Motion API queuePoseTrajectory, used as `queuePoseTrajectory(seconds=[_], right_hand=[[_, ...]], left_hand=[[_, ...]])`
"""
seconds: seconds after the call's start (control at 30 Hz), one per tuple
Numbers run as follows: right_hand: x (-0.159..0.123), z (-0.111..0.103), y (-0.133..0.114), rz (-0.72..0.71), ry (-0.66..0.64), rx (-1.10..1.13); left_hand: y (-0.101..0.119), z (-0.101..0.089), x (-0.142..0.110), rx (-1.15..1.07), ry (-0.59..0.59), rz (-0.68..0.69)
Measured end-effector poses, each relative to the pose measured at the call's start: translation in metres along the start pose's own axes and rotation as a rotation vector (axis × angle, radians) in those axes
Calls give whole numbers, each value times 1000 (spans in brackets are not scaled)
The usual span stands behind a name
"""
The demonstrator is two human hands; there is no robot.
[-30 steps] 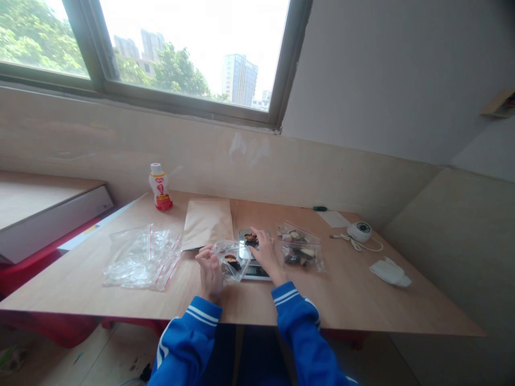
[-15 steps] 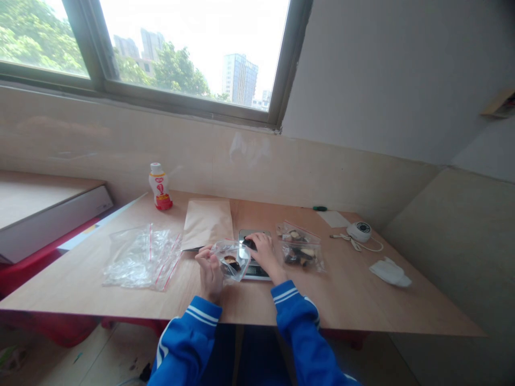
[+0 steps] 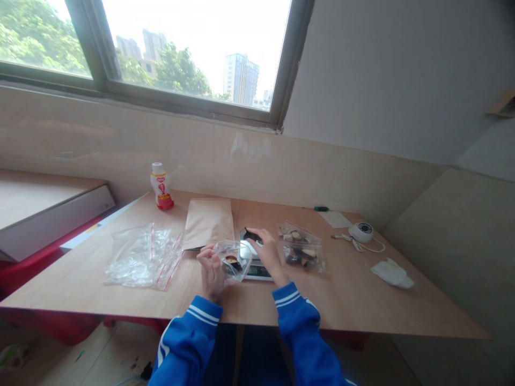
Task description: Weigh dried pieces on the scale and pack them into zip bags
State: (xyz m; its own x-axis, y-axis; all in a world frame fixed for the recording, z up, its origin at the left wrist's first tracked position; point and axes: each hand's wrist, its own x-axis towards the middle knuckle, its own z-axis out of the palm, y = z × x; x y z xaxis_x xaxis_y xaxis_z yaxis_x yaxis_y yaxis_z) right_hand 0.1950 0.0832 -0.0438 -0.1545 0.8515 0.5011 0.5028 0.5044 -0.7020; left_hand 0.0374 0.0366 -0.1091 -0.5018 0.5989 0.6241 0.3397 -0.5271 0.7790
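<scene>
My left hand point(image 3: 211, 269) is closed on the edge of a clear zip bag point(image 3: 243, 272), holding its mouth open. Inside lies a dark-edged, tan dried piece point(image 3: 232, 261). Above the kitchen scale point(image 3: 257, 272), my right hand point(image 3: 266, 251) pinches a dark, curved dried piece point(image 3: 250, 235) between thumb and fingers. The bag and my right hand cover part of the scale, whose display faces me. To the right lie two zip bags, one behind the other: a nearer bag point(image 3: 302, 256) and a farther bag point(image 3: 295, 232), both with dark and pale dried pieces inside.
Clear zip bags point(image 3: 134, 257) lie in a pile at the left, beside a brown paper bag point(image 3: 209, 222). A white-and-red bottle point(image 3: 162, 187) stands behind. Rightward are a white camera point(image 3: 361, 231) with a cable, a paper sheet point(image 3: 335, 219), a green-handled object point(image 3: 321, 209) and a crumpled white tissue point(image 3: 391, 272).
My right hand has lifted slightly from the scale's plate with the dark dried piece between its fingers. My left hand and its bag stay nearly still.
</scene>
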Motion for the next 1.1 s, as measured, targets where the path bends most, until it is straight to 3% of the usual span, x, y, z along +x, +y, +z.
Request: queuePoseTrajectory(seconds=[0.1, 0.2, 0.33, 0.47, 0.6, 0.73, 0.9, 1.1], right_hand=[[5, -8, -23, 98, 85, 256], [5, -14, -46, 148, 12, 460], [-2, -17, -63, 76, -165, 377], [-7, -15, -66, 34, -189, 288], [-2, -17, -52, -1, -60, 232], [0, -16, -12, -21, 77, -126], [-10, -7, 32, 130, -33, -463], [-8, -11, 33, 161, -44, -539]], left_hand=[[-1, 1, 0, 6, -1, -13], [-1, 1, 0, 3, -2, -33], [-2, 1, 0, 8, 5, -61], [-3, 1, 0, 25, 12, -72], [-4, 1, 1, 25, 18, -70], [-6, 1, 2, 9, 23, -52], [-4, 2, 2, -5, 30, -52], [1, 1, 1, -16, 21, -83]])
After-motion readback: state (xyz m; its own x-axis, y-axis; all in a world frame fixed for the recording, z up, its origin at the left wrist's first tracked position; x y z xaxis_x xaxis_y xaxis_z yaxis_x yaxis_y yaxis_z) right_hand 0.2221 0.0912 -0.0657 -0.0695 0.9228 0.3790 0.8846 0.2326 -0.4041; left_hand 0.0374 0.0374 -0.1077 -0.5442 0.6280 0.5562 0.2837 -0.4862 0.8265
